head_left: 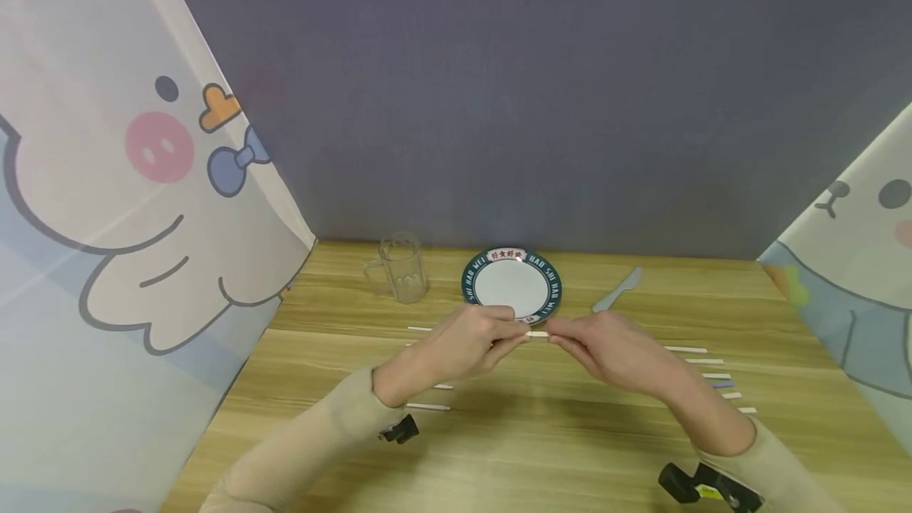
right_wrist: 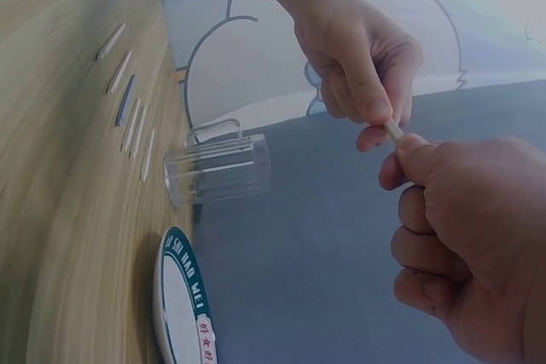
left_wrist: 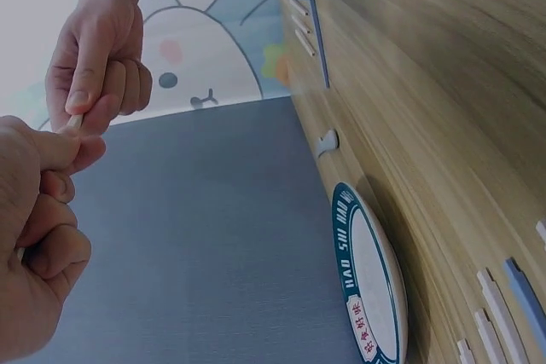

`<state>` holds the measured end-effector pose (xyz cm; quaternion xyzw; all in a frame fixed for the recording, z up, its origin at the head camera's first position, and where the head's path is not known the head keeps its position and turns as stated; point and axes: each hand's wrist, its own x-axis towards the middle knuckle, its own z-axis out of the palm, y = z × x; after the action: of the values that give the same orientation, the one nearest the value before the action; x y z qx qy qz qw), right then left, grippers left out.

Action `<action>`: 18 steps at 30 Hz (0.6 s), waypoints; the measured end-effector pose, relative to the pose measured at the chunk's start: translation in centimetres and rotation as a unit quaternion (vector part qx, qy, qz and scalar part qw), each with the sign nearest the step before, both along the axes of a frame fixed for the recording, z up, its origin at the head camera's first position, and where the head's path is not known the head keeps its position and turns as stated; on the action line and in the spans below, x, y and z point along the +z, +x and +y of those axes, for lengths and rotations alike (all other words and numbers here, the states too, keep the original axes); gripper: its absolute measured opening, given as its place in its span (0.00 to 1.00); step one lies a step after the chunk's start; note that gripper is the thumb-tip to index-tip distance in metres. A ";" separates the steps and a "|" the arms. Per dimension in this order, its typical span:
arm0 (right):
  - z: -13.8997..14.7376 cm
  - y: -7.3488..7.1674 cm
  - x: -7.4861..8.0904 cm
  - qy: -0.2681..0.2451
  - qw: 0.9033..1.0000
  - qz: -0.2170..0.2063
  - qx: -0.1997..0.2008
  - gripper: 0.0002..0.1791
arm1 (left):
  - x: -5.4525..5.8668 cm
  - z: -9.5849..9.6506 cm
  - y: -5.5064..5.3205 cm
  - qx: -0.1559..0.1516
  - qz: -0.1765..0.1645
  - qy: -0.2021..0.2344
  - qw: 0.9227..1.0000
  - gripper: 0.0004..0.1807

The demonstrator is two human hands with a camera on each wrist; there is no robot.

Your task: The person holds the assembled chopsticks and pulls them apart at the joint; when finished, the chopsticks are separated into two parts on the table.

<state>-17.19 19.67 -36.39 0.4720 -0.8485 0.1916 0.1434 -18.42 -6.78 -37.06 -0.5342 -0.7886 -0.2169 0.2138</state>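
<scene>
Above the table, in front of the plate, both hands pinch a thin white stick [head_left: 537,334] from opposite sides. Only a short middle piece of it shows between the fingertips. My left hand [head_left: 470,343] grips its left part with thumb and forefinger, other fingers curled. My right hand [head_left: 613,347] pinches the right part in the same way. The wrist views show this white stick [right_wrist: 393,130] running between the two thumbs; most of its length is hidden in the hands. Whether it is one piece or two joined, I cannot tell.
Several white sticks and a blue one [right_wrist: 125,100] lie left on the wooden table [head_left: 456,457]; a similar row of sticks [head_left: 704,361] lies right. Behind are a clear mug [head_left: 406,271], a green-rimmed plate [head_left: 509,287] and a grey knife [head_left: 618,289]. A grey wall [head_left: 527,101] stands behind.
</scene>
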 end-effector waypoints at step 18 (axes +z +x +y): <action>-0.5 0.5 1.0 0.085 0.995 -0.043 -0.040 0.09 | 0.3 1.1 0.3 0.075 -0.061 -0.066 0.993 0.08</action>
<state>-16.70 19.13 -35.39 0.4394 -0.8853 0.1331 0.0739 -18.11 -5.67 -36.80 -0.4721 -0.8508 -0.1796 0.1449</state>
